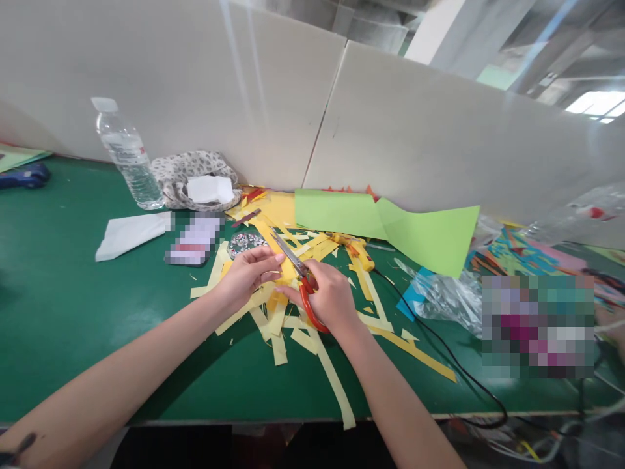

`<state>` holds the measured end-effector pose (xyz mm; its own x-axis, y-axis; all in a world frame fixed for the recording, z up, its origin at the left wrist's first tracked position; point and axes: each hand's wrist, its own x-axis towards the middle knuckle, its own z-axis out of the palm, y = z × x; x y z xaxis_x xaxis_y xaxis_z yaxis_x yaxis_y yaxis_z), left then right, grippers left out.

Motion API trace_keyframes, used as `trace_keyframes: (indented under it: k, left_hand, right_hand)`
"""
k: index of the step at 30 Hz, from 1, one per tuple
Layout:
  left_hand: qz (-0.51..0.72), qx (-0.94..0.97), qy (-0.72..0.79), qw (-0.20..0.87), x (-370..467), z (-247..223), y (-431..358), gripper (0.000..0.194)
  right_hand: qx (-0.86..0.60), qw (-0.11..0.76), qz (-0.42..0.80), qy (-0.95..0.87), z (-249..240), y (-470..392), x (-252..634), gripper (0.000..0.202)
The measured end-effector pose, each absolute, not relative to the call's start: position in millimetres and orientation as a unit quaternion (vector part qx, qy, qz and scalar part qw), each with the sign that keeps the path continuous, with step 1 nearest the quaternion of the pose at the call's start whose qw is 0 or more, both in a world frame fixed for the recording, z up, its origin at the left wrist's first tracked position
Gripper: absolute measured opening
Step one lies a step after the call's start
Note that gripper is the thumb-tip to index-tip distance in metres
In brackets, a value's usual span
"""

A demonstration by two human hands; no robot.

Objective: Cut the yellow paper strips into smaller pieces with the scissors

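My right hand (332, 293) grips a pair of scissors with red handles (307, 303). Their metal blades (289, 253) point away from me and up to the left. Just left of the blades, my left hand (251, 277) has thumb and fingers pinched on a yellow paper strip (277, 242); part of it is hidden by the fingers and scissors. Beneath both hands lies a loose heap of yellow and pale yellow paper strips (278, 348). Behind my left hand sits a clear dish of small shiny stones (247, 242).
A yellow glue gun (360, 253) with a black cord (439, 342) lies to the right. Green paper sheets (342, 212) lean by the partition. At left stand a water bottle (127, 156), a spotted cloth pouch (168, 179) and a phone (195, 240). Plastic wrapping (452, 299) lies right.
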<state>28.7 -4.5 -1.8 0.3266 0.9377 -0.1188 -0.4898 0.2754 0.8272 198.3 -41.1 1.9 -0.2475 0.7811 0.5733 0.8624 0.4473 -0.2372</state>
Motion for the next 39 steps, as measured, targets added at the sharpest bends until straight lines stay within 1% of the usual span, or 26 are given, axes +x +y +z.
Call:
trace_keyframes:
  k: [5, 8, 11, 16, 20, 24, 30, 34, 36, 39]
  left_hand:
    - [0.477, 0.364, 0.322, 0.732, 29, 0, -5, 0.019]
    - [0.484, 0.372, 0.333, 0.719, 30, 1, -7, 0.02]
    - [0.493, 0.398, 0.356, 0.687, 32, 1, -9, 0.021]
    - [0.494, 0.439, 0.377, 0.649, 34, 0, -11, 0.02]
    - [0.491, 0.443, 0.374, 0.65, 34, 0, -11, 0.019]
    - [0.466, 0.445, 0.368, 0.67, 35, 0, -13, 0.017]
    - [0.419, 0.49, 0.361, 0.674, 37, -3, -15, 0.016]
    - [0.438, 0.479, 0.376, 0.661, 36, -4, -13, 0.019]
    - [0.465, 0.461, 0.379, 0.654, 34, -4, -11, 0.02]
    - [0.503, 0.422, 0.379, 0.652, 31, -1, -8, 0.021]
  right_hand:
    - [-0.534, 0.333, -0.037, -0.776, 1, -40, 197, 0.042]
    - [-0.557, 0.381, 0.005, -0.738, 1, -40, 198, 0.039]
    - [-0.573, 0.43, 0.069, -0.695, 1, -39, 199, 0.033]
    - [-0.548, 0.437, 0.196, -0.686, 6, -43, 194, 0.026]
    - [-0.527, 0.446, 0.27, -0.671, 10, -46, 189, 0.022]
    - [-0.52, 0.479, 0.298, -0.642, 6, -44, 190, 0.02]
    - [-0.505, 0.501, 0.299, -0.636, 2, -41, 191, 0.022]
    - [-0.507, 0.487, 0.285, -0.651, 7, -45, 190, 0.022]
    - [-0.528, 0.462, 0.215, -0.68, 9, -44, 192, 0.023]
    - [-0.566, 0.4, 0.028, -0.721, 9, -40, 198, 0.034]
